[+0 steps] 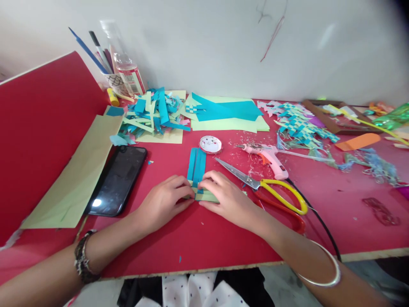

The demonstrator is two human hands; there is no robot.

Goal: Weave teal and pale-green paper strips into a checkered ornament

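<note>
Across the red worktop [172, 243], blue strips [201, 162] meet pale green strips [207, 197] between left hand [164, 197] and right hand [225, 197]; both hands pinch the green edges; best snug each crossing squarely, uncreased.

From afar I had the left hand [164, 200] and right hand [227, 198] turned toward each other, fingers [211, 184] curled, just apart. Each thumb [185, 206] lay nearside of its fingers; left arm [110, 247] and right arm [278, 236] splayed outward behind.
</note>
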